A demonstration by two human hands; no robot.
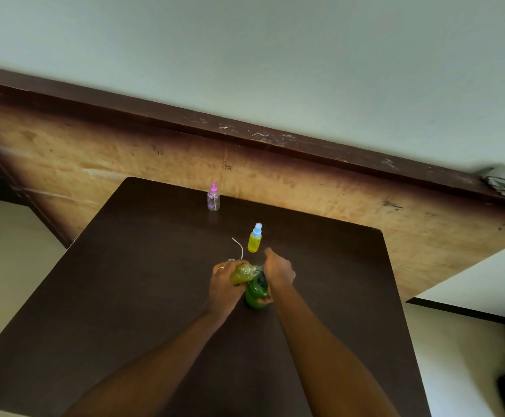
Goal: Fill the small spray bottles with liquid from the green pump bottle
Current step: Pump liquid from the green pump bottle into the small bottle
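Green pump bottle (pixel 255 291) stands mid-table, near centre. Right hand (pixel 278 270) clamped over its top. Left hand (pixel 224 284) wrapped around an uncapped small bottle (pixel 243 273), tilted, mouth against the pump spout, part full of yellow-green liquid. Loose white dip tube (pixel 239 246) lies on dark table (pixel 125 296) just beyond. Blue-capped bottle (pixel 254 238) upright, full, just past the hands. Pink-capped bottle (pixel 213 197) upright at far edge, looks clear.
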